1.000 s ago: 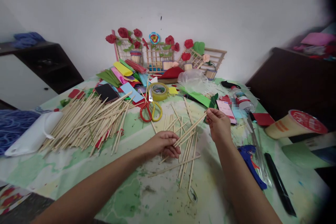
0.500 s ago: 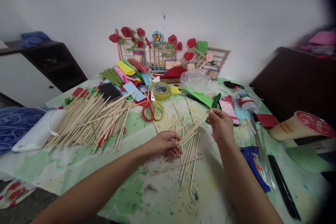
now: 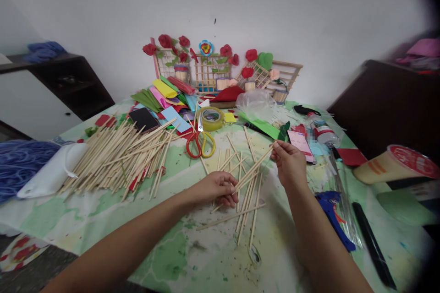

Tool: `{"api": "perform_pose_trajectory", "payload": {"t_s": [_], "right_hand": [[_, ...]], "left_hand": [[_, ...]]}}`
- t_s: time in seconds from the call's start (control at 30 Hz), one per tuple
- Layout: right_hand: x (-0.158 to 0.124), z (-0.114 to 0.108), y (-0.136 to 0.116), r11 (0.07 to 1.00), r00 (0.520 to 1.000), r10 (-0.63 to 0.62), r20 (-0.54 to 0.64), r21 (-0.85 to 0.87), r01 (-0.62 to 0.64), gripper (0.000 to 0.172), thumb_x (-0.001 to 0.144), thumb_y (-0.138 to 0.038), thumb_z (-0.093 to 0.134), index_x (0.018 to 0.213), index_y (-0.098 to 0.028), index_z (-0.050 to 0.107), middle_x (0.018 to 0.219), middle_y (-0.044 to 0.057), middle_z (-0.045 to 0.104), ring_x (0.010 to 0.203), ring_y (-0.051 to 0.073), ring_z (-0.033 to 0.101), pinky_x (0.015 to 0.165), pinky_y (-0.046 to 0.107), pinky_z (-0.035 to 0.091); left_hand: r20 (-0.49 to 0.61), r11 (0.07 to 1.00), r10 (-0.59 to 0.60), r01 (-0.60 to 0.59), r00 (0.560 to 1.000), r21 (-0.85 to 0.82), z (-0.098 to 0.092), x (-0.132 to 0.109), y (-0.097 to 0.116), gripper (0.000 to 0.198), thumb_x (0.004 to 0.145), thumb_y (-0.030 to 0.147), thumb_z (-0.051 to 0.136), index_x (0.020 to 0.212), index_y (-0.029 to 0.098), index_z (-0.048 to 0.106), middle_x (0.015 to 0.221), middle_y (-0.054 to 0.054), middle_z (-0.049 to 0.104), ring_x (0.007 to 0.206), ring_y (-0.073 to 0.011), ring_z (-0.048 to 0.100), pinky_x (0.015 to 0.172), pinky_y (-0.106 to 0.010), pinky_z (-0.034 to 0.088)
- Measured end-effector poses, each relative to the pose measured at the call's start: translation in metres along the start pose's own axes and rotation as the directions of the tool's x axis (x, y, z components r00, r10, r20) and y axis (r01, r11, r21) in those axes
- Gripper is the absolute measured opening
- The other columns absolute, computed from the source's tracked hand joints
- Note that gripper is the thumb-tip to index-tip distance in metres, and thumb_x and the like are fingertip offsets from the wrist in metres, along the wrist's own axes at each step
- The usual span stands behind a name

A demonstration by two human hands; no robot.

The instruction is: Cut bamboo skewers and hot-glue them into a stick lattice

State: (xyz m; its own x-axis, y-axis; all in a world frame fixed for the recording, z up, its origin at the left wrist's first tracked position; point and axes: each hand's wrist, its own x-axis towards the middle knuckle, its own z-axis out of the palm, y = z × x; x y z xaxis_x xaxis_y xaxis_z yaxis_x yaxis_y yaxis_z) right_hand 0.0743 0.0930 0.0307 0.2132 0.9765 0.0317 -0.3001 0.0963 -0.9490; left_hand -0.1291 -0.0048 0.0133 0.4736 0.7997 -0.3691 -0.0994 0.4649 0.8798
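We note left hand (image 3: 219, 188) pinching sticks (image 3: 253, 170) at near end | right hand (image 3: 288, 160) pinching their far end | scissors (image 3: 198, 135) lie beyond left hand.

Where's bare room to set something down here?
Bare tablecloth lies between the stick pile and the left forearm. Mostly bare: between that and the right forearm, nearer than the loose sticks. Crowded: around the scissors and the bottle.

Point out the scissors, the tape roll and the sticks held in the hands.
Scissors (image 3: 199, 132): head view, where the two handles cross.
Tape roll (image 3: 215, 125): head view, front of its yellow outer side.
Held sticks (image 3: 255, 166): head view, about midway along their length.
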Motion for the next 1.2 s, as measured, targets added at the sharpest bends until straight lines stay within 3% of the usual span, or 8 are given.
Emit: {"api": "perform_pose_trajectory", "payload": {"t_s": [0.23, 0.53, 0.83, 0.93, 1.0, 1.07, 1.13, 1.2], "right_hand": [[-0.018, 0.016, -0.003, 0.999, 0.995, 0.05, 0.087, -0.014, -0.049, 0.027, 0.052, -0.025, 0.077, 0.074, -0.015, 0.065, 0.061, -0.002, 0.06, 0.05, 0.006, 0.05, 0.047, 0.019, 0.045], [-0.043, 0.036, 0.018, 0.99, 0.972, 0.09, 0.215, -0.13, -0.062, 0.026, 0.058, -0.031, 0.072, 0.076, -0.015, 0.063, 0.056, -0.003, 0.056, 0.048, 0.008, 0.048, 0.046, 0.022, 0.045], [-0.036, 0.009, -0.012, 0.88, 0.96, -0.016, 0.281, -0.452, 0.147, 0.03, 0.061, -0.034, 0.07, 0.086, -0.018, 0.066, 0.074, 0.004, 0.064, 0.065, 0.016, 0.056, 0.059, 0.029, 0.046], [-0.044, -0.036, -0.034, 0.727, 0.965, -0.105, 0.242, -0.643, 0.241, 0.034, 0.062, -0.033, 0.07, 0.092, -0.017, 0.065, 0.087, 0.009, 0.064, 0.077, 0.023, 0.057, 0.073, 0.039, 0.044], [-0.057, -0.076, -0.041, 0.277, 0.93, -0.228, 0.29, -0.896, 0.347, 0.037, 0.07, -0.037, 0.061, 0.101, -0.015, 0.062, 0.097, 0.014, 0.062, 0.089, 0.029, 0.056, 0.081, 0.045, 0.041], [-0.072, -0.116, -0.039, -0.089, 0.92, -0.256, 0.298, -0.955, 0.284, 0.041, 0.072, -0.036, 0.057, 0.105, -0.011, 0.058, 0.1, 0.019, 0.061, 0.098, 0.033, 0.053, 0.086, 0.047, 0.039], [-0.083, -0.15, -0.032, -0.276, 0.939, -0.196, 0.281, -0.935, 0.222, 0.043, 0.073, -0.039, 0.054, 0.103, -0.009, 0.057, 0.095, 0.018, 0.062, 0.094, 0.033, 0.056, 0.084, 0.044, 0.042], [-0.09, -0.171, -0.023, -0.345, 0.955, -0.145, 0.259, -0.918, 0.197, 0.039, 0.075, -0.042, 0.051, 0.098, -0.01, 0.058, 0.086, 0.015, 0.062, 0.086, 0.03, 0.058, 0.08, 0.041, 0.045]], "left_hand": [[0.135, 0.998, 0.029, -0.035, 0.99, 0.044, 0.0, -0.004, 0.0, 0.026, 0.074, 0.037, 0.063, 0.081, 0.014, 0.053, 0.077, -0.008, 0.067, 0.066, -0.013, 0.063, 0.064, -0.026, 0.047], [0.013, 0.999, 0.039, -0.039, 0.999, -0.003, 0.001, 0.0, -0.002, 0.031, 0.072, 0.042, 0.063, 0.082, 0.015, 0.05, 0.067, -0.004, 0.064, 0.059, -0.0131, 0.063, 0.058, -0.024, 0.047], [0.019, 1.0, 0.018, -0.018, 1.0, 0.024, 0.0, 0.001, -0.004, 0.029, 0.074, 0.042, 0.061, 0.079, 0.015, 0.05, 0.071, -0.004, 0.065, 0.06, -0.012, 0.062, 0.056, -0.023, 0.046], [0.029, 0.999, -0.006, 0.004, 1.0, 0.045, -0.001, 0.001, -0.003, 0.029, 0.075, 0.041, 0.061, 0.079, 0.015, 0.05, 0.07, -0.004, 0.065, 0.059, -0.0116, 0.062, 0.056, -0.022, 0.045], [0.03, 0.999, -0.003, 0.001, 1.0, 0.042, -0.001, 0.001, -0.003, 0.028, 0.075, 0.041, 0.06, 0.077, 0.015, 0.05, 0.07, -0.004, 0.065, 0.059, -0.0114, 0.062, 0.056, -0.022, 0.045], [0.016, 0.999, -0.001, 0.0, 1.0, 0.034, 0.0, 0.001, -0.002, 0.029, 0.075, 0.042, 0.059, 0.075, 0.015, 0.048, 0.07, -0.005, 0.065, 0.059, -0.0114, 0.062, 0.055, -0.021, 0.045], [-0.006, 1.0, -0.006, 0.007, 1.0, 0.023, 0.001, 0.002, -0.002, 0.031, 0.074, 0.043, 0.06, 0.073, 0.015, 0.048, 0.069, -0.004, 0.066, 0.058, -0.0114, 0.062, 0.054, -0.021, 0.044], [-0.023, 1.0, -0.011, 0.011, 1.0, 0.008, 0.001, 0.003, -0.002, 0.032, 0.072, 0.044, 0.062, 0.073, 0.015, 0.048, 0.068, -0.004, 0.065, 0.056, -0.0113, 0.061, 0.053, -0.021, 0.044]]}}
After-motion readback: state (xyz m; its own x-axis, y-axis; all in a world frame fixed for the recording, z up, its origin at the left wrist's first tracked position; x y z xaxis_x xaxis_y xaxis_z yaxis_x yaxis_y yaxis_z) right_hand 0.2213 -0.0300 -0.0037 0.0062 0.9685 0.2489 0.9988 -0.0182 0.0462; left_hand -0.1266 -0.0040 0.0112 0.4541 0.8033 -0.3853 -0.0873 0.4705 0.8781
